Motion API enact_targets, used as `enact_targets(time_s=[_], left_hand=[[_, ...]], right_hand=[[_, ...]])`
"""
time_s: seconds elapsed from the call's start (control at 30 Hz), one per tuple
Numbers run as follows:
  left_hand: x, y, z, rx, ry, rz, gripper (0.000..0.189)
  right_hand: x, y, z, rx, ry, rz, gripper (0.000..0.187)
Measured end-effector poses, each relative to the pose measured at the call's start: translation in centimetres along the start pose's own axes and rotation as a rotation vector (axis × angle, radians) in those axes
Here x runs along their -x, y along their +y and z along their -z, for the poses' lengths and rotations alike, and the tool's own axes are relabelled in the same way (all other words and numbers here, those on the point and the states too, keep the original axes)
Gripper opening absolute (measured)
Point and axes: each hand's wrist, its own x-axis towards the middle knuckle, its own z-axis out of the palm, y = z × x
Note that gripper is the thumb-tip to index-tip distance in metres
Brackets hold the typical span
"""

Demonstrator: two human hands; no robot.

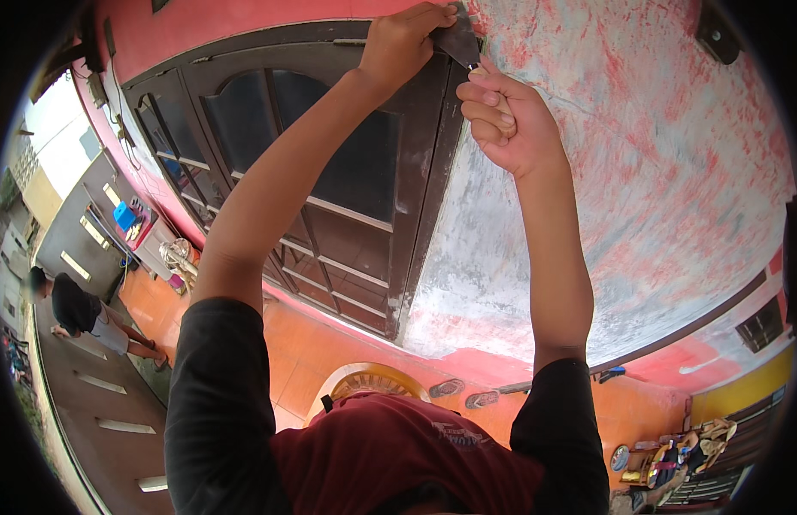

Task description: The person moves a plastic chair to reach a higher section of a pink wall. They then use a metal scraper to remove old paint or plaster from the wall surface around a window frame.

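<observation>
Raised high in front of me, my right hand [511, 119] grips the pale handle of a scraper [461, 40], a putty knife with a wide dark blade. The blade points up and left, near the top corner of a dark brown wooden door frame [430, 174]. My left hand [405, 42] is at the blade's far end, its fingers pinching or pressing the edge; the exact contact is partly hidden. Right of the frame, the wall [630, 161] shows patchy grey and white through scraped pink paint.
Brown doors with glass panes [353, 167] face me. Below me is a round-backed wooden chair or stool [366, 376], and a pair of sandals [446, 387] lies on the orange tiles [295, 347]. At left, a person [79, 309] stands by a low wall [102, 405]. A cluttered shelf [668, 460] is lower right.
</observation>
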Motion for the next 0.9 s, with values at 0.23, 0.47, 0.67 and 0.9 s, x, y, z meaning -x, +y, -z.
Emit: enact_targets(time_s=[0.23, 0.47, 0.67, 0.9], left_hand=[[0.1, -0.1, -0.3, 0.04, 0.058, -0.009, 0.027], [0.4, -0.7, -0.3, 0.053, 0.064, -0.048, 0.026], [-1.2, -1.2, 0.2, 0.016, 0.036, -0.039, 0.021], [9.7, 4.8, 3.2, -0.013, -0.263, -0.018, 0.041]], right_hand=[[0.0, 0.6, 0.0, 0.026, 0.048, 0.03, 0.037], [-0.2, 1.2, -0.3, 0.002, 0.026, 0.053, 0.029], [-1.6, 0.3, -0.9, -0.013, -0.038, 0.061, 0.053], [6.6, 6.0, 3.3, 0.311, 0.25, -0.022, 0.074]])
